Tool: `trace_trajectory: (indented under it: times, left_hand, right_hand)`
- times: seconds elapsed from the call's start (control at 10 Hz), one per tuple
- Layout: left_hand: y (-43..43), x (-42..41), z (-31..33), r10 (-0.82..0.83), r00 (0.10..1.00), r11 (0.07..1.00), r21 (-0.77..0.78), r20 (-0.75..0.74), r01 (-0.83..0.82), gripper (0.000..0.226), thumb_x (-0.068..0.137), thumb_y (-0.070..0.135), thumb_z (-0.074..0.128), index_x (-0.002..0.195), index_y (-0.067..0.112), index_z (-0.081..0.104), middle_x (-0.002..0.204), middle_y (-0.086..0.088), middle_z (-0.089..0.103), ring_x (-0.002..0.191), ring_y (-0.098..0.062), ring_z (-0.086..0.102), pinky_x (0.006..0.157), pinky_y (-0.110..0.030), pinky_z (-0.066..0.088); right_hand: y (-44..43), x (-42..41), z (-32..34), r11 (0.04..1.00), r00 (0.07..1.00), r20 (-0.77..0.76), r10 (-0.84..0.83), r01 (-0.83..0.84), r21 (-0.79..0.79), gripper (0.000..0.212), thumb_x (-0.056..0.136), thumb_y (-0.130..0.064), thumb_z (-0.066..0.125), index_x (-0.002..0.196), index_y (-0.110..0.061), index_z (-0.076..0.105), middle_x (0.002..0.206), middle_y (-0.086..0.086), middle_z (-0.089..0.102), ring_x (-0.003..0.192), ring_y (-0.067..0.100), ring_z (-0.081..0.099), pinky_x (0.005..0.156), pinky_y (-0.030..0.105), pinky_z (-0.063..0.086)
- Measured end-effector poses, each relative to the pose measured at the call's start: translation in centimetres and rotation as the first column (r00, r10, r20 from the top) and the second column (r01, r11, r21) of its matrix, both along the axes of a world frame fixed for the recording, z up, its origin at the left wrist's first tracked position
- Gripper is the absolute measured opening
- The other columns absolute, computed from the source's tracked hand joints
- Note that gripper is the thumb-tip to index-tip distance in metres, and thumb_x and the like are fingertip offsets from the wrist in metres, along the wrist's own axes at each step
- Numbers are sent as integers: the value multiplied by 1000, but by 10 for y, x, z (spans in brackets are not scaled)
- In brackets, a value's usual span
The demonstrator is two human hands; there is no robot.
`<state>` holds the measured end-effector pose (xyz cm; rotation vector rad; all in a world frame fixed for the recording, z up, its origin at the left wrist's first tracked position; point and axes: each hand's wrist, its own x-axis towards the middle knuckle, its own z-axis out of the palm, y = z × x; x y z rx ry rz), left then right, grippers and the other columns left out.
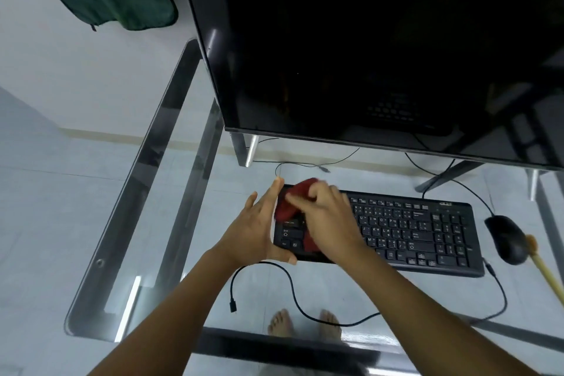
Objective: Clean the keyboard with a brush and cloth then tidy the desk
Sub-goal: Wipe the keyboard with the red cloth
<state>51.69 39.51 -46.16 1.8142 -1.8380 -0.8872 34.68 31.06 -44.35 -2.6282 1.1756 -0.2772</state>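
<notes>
Head view, the only 1 given: the keyboard [412, 229] lies on the glass desk [134, 192] in the lower middle of the frame, below the dark monitor [366, 40]. Its long axis runs left to right, dipping slightly toward the lower right.

Both hands are at its left end. The left hand [259, 223] spans the short left edge, with straight fingers reaching to the far corner and the thumb hooked on the near edge, so it holds the board steady. The right hand [331, 223] sits on the leftmost keys, its fingers curled around a bunched red cloth [305, 189] and pressing it down. Motion blur hides the exact finger positions.

The step looks like the cloth wipe, begun at the left end. Nearly all the uncovered keys stretch away from the right hand toward the right of the frame, along the long axis. The coming strokes would therefore run rightward, and the right hand is the 1 placed to make them while the left hand braces.

A black mouse [506, 238] sits just beside the keyboard's right end. A pale wooden handle, probably the brush [546, 272], lies at the right edge. A loose black cable [293, 290] curls on the glass near the keyboard's front edge.
</notes>
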Motion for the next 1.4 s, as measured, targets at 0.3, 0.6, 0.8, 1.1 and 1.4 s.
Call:
trace_trajectory:
  times: [0.3,0.6,0.8,1.1,1.4]
  left_hand:
    - [0,-1,0,12,1000,1000,14,15,-13,143,55,73,75,151,23,-18,161,9,11,142,4,6,122,-38,0]
    - [-1,0,-5,12,998,1000,25,61,-13,140,55,75,74,153,22,-11,162,3,15,149,-10,9,120,-35,-3]
    - [-1,0,-3,22,998,1000,21,59,-24,139,54,75,75,152,27,-11,162,7,12,148,-8,8,120,-34,-3]
    - [-3,-4,-1,16,998,998,51,68,-20,142,52,71,78,152,28,-14,162,7,12,148,-7,8,120,-37,-4]
    - [-3,0,-1,-16,996,998,68,83,10,146,50,79,73,152,24,-16,163,4,8,149,-7,6,121,-39,-2]
  right_hand:
    - [19,31,4,970,980,42,-194,186,159,58,82,-6,57,134,-31,51,122,10,50,110,31,43,92,44,39]
    - [14,-8,2,900,906,-87,-415,423,104,50,90,-7,52,137,-24,50,117,13,46,105,33,43,89,46,42]
    - [7,-22,3,972,985,-1,-174,172,158,40,90,-15,55,125,-35,56,114,7,54,104,31,49,90,49,43]
    - [3,-25,0,887,887,38,-460,458,57,37,94,-25,52,131,-23,53,106,4,48,92,26,47,74,38,45]
    - [33,-16,-6,973,975,-1,223,-223,57,62,76,-12,69,130,-37,52,96,2,45,83,23,48,71,34,38]
